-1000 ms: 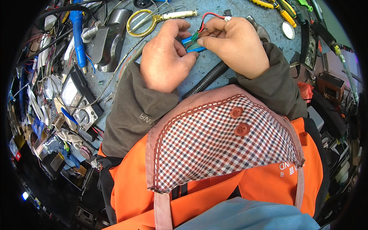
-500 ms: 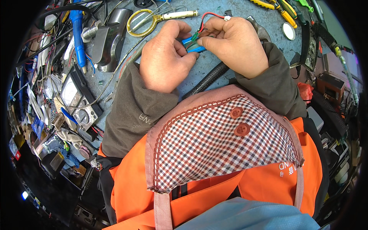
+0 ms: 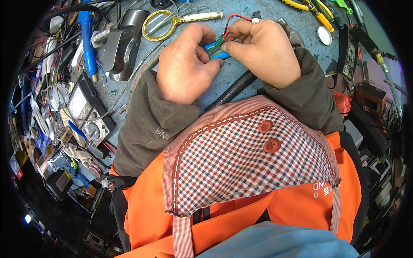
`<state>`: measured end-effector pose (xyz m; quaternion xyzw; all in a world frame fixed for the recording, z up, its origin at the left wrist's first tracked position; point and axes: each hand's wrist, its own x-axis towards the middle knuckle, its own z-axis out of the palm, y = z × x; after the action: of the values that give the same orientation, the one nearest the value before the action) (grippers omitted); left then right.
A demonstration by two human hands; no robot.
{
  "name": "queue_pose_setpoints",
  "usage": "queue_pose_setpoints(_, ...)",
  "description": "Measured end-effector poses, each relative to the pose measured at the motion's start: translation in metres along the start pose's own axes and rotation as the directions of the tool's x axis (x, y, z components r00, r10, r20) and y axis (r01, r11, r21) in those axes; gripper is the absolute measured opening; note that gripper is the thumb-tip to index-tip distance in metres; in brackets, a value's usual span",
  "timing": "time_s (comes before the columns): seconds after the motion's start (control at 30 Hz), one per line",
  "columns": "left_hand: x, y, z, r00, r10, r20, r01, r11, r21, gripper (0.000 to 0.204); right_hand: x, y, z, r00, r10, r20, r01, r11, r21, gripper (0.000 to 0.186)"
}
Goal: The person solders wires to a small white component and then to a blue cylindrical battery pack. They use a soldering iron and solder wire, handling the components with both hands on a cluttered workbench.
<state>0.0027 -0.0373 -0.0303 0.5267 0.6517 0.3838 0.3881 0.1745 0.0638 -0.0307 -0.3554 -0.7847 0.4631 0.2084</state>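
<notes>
A scuffed blue workbench [image 3: 266, 7] stretches before the person. Over it, the left hand [image 3: 183, 66] and right hand [image 3: 269, 56] sit close together: the left grips a blue piece [image 3: 221, 56] between them; whether the right, curled beside it, grips, I can't tell. A red wire [image 3: 236, 15] arches to a white connector [image 3: 255, 20].

We've got our left hand [image 3: 183, 64] back up, fingers curled, thumb angled right. Our right hand [image 3: 264, 52]: thumb and forefinger pinched, pointing left. Arms [image 3: 155, 122] converge from below.
</notes>
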Motion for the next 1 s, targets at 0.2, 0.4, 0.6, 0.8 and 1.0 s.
queue_pose_setpoints(0.2,-0.0005,0.0017,-0.0009,1.0,0.011,-0.008,-0.011,0.999,0.05,0.036,0.0,0.0019,0.0021,1.0,0.001,-0.019,-0.001,1.0,0.01,0.02)
queue_pose_setpoints(0.4,-0.0003,0.0027,-0.0023,1.0,-0.004,-0.001,0.004,0.998,0.068,0.036,-0.0002,0.0012,0.0016,1.0,0.008,-0.017,-0.008,1.0,-0.007,0.021)
queue_pose_setpoints(0.6,0.001,-0.003,-0.0006,0.996,0.07,-0.05,-0.067,0.996,0.059,0.033,-0.0007,-0.0009,0.0006,1.0,-0.003,-0.019,0.002,0.999,-0.045,0.023)
queue_pose_setpoints(0.8,0.0013,-0.0054,0.0002,0.994,0.09,-0.067,-0.085,0.993,0.077,0.033,-0.0016,-0.0049,-0.0001,0.999,-0.034,-0.034,0.03,0.992,-0.122,0.025)
queue_pose_setpoints(1.0,0.0015,-0.0051,-0.0004,0.994,0.088,-0.065,-0.082,0.992,0.098,0.034,-0.0015,-0.0056,0.0008,0.997,-0.06,-0.046,0.051,0.985,-0.164,0.025)
